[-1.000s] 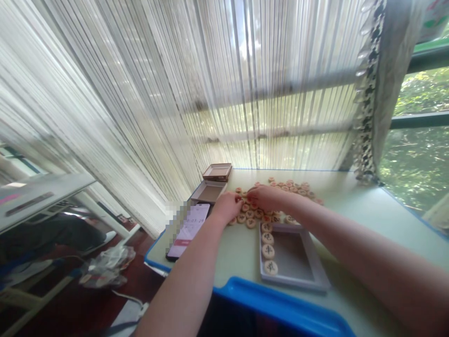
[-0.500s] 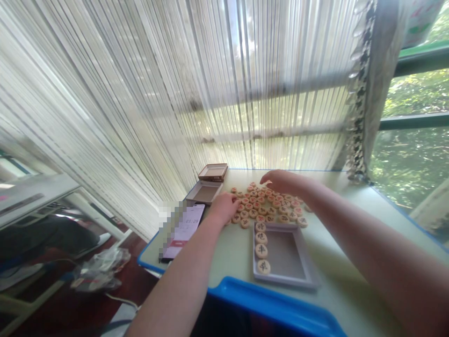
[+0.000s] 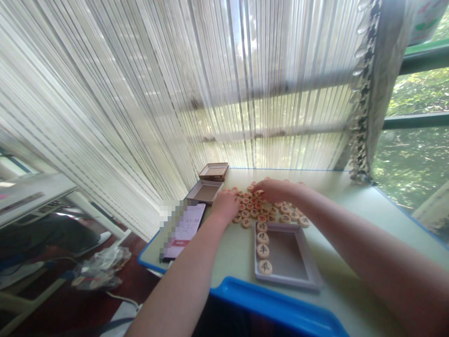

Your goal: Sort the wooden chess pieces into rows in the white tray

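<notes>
A loose group of round wooden Chinese chess pieces (image 3: 254,212), with red or dark characters, lies face up on the table. My left hand (image 3: 225,206) rests at the left side of the group, fingers stretched over a few pieces. Over the middle-back of the group, my right hand (image 3: 275,189) reaches down with its fingers apart, the fingertips touching pieces. Its palm and forearm hide some pieces behind. Nearer to me sits a shallow grey box tray (image 3: 308,256); several dark-lettered pieces (image 3: 263,251) form a column along its left wall.
At the table's left edge are a second grey tray (image 3: 206,192), a brown box lid (image 3: 213,172) and a phone (image 3: 185,229) showing a timer. A blue chair back (image 3: 273,299) is at the near edge. String curtains (image 3: 273,84) hang behind; plastic bags (image 3: 101,269) lie lower left.
My right hand has moved left and lower, from above the back of the pieces down onto them. My left hand has shifted slightly, its fingers now flatter over the pieces.
</notes>
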A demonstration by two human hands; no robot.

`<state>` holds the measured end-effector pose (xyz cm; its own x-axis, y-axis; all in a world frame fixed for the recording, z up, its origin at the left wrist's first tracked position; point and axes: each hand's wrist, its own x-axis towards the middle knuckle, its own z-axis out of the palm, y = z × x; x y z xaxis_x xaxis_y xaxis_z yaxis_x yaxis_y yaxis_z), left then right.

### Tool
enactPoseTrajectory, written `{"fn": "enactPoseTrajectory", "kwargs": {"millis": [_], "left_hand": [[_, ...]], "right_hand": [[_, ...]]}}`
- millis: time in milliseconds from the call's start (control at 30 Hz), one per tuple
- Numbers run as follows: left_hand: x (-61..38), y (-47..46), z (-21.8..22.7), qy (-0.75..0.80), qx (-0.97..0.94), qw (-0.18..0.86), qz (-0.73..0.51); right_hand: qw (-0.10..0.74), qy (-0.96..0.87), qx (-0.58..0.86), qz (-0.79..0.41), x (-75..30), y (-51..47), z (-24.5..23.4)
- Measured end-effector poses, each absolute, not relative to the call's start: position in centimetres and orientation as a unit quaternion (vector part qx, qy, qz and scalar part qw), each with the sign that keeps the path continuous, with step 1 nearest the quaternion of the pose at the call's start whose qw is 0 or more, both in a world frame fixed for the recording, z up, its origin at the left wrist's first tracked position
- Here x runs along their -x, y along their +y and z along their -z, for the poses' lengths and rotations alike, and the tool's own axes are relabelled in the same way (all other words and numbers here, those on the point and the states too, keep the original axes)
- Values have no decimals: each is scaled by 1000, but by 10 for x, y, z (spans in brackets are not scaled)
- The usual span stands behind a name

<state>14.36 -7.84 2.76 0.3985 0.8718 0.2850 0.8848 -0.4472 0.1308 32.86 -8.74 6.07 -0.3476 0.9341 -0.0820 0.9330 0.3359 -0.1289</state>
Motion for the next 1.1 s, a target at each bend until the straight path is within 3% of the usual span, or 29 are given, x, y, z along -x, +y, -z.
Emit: {"fn": "enactPoseTrajectory", "kwargs": {"millis": [267,433,633,967,1100], "left_hand": [[-145,-81,-29,-495,849,14,187],[-148,-87,-31,-423,878,-11,223],[-148,-95,-37,-371,910,-13,187],[-132,-88,-44,-433,882,-1,188],[-124,-91,-50,-460,870,-47,172]], "right_hand": [[46,-794,597,-105,-342,-89,-71],[-42,-791,571,-217,-345,-102,-85],[-112,-797,545,-234,-345,-105,-87],[-51,-801,548,-236,-344,-105,-84],[-23,-830,508,-230,-327,-108,-81]]}}
